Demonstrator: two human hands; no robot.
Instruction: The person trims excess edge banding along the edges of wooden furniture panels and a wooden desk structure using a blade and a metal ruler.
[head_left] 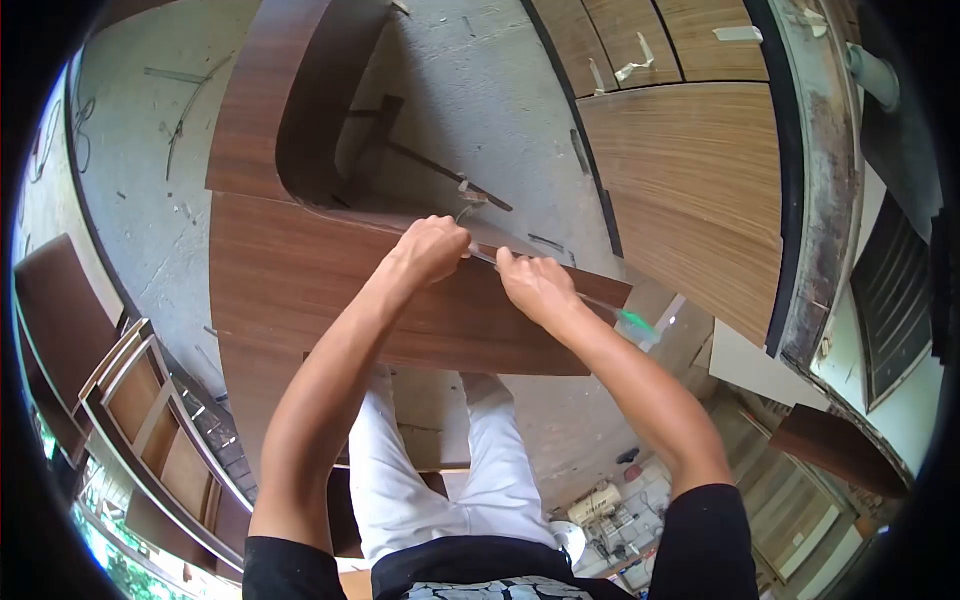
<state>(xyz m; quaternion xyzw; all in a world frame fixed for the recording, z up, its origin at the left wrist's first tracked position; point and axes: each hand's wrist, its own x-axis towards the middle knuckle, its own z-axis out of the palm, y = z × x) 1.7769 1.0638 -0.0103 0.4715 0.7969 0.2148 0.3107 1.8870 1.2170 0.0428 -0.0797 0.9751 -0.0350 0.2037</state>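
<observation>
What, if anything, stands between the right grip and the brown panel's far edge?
Nothing visible does. The right grip is at the far edge of the brown panel, with a thin pale piece showing between it and the left grip. Actual contact with the panel cannot be told.

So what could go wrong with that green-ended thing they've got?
Two things, maybe. If the thin green-ended tool slips in the right hand, it could poke or scrape the left hand, which is close by and has no glove. It might also scratch the brown panel right below the hands.
</observation>
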